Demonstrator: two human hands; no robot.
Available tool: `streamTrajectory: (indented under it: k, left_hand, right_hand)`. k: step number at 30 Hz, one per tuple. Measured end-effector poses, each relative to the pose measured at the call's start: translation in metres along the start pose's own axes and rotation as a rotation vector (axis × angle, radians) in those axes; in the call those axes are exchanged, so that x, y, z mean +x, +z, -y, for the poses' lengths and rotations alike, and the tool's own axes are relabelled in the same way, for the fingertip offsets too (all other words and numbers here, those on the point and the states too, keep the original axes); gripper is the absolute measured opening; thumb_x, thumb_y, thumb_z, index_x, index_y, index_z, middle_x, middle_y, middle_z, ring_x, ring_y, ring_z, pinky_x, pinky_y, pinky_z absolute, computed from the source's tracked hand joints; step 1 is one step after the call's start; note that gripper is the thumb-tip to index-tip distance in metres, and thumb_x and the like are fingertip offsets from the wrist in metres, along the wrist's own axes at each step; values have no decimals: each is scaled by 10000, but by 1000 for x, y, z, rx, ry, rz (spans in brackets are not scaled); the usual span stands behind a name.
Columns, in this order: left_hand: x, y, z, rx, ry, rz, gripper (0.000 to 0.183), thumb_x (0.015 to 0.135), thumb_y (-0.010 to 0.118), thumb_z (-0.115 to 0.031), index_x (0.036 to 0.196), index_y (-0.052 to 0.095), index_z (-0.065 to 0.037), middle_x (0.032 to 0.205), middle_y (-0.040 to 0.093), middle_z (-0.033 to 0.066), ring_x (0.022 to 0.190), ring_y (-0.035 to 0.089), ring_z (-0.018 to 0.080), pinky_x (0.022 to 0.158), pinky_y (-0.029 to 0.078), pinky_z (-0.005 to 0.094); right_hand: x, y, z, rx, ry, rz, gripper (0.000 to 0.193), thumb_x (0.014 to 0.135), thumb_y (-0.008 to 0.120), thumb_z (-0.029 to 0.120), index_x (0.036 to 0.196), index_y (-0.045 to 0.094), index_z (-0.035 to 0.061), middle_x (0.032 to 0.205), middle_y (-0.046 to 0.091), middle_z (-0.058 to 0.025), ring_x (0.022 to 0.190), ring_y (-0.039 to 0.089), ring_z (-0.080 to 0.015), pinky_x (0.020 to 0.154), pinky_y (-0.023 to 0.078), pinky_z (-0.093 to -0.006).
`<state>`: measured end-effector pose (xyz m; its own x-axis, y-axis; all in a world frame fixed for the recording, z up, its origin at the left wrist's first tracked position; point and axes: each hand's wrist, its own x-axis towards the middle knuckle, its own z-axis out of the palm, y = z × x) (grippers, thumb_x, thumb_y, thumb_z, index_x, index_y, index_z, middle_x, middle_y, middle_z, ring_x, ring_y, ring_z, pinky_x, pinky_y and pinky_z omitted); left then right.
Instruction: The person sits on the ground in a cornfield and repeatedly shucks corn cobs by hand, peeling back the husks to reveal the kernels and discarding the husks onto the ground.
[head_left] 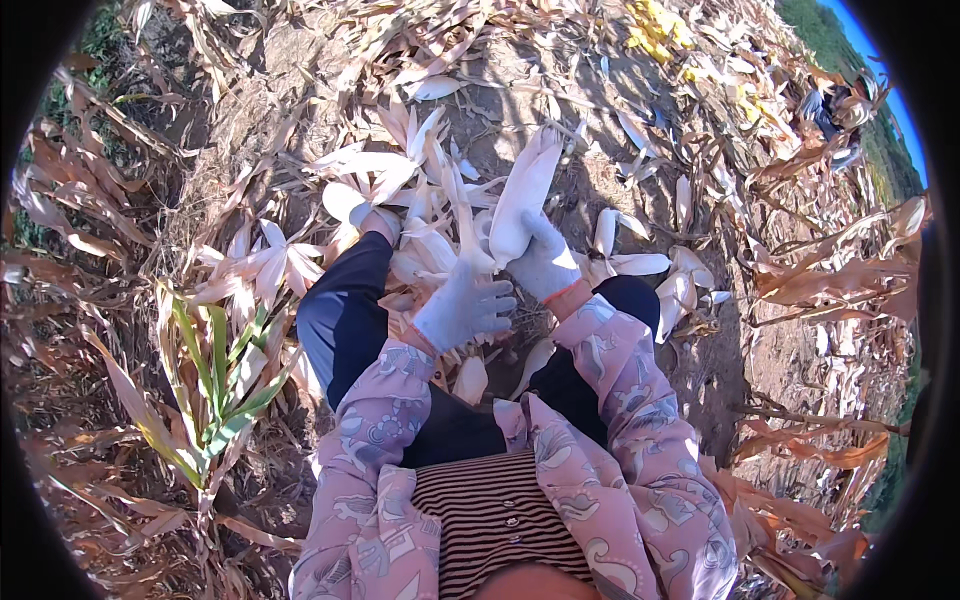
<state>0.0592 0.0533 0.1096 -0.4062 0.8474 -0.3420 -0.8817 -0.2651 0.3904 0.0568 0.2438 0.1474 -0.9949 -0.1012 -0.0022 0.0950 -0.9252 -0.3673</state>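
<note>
A whole ear of corn in its pale dry husk (527, 185) stands tilted away from me, its tip pointing to the far side. My right hand (545, 262), in a whitish work glove with an orange cuff, grips its lower end, thumb along the side. To the left is my left hand (465, 308), gloved the same way, with fingers stretched out and apart. A long strip of husk (464, 212) rises beside its thumb; whether the hand touches it I cannot tell. Peeled-back husks (425, 245) lie between and beyond my knees.
Opened husks (270, 262) lie left of my leg, and more husks (680, 290) to the right. A pile of yellow corn ears (655, 30) sits far off. Green-leaved stalks (215, 385) stand at left. Another person (840, 108) is at the far right among dry stalks.
</note>
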Motion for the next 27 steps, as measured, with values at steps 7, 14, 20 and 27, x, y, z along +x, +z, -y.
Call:
streamTrajectory:
  k: [7, 14, 20, 27]
  left_hand:
    - [29, -8, 19, -208, 466, -412, 392, 971, 519, -297, 1307, 469, -101, 1240, 554, 122, 1148, 535, 306, 964, 435, 520]
    - [26, -74, 9, -133, 373, -625, 345, 922, 610, -270, 1208, 519, -99, 908, 605, 73, 713, 590, 207, 571, 489, 324]
    - [13, -30, -23, 1010, 401, -692, 743, 864, 669, -347, 1421, 301, -20, 1270, 527, 128, 935, 586, 182, 705, 498, 317]
    - [-2, -23, -95, 1262, 458, -414, 603, 1000, 441, -387, 1444, 302, -3, 1365, 470, 138, 1250, 453, 217, 1033, 373, 326]
  right_hand:
    - [-14, -16, -38, -187, 4, -268, 431, 872, 597, 137, 1263, 441, 49, 1074, 584, -126, 936, 616, -281, 821, 540, -441]
    - [-6, -20, -15, 55, 210, -284, 385, 896, 566, 255, 1172, 510, -8, 1009, 611, -145, 889, 626, -296, 773, 547, -422]
    - [27, -37, -10, -31, 198, -201, 684, 857, 512, 661, 1196, 531, 66, 991, 631, -136, 834, 648, -275, 720, 558, -393]
    - [37, -21, -36, 6, 495, -58, 870, 806, 283, 818, 1246, 516, 104, 998, 624, -144, 790, 642, -263, 654, 548, -385]
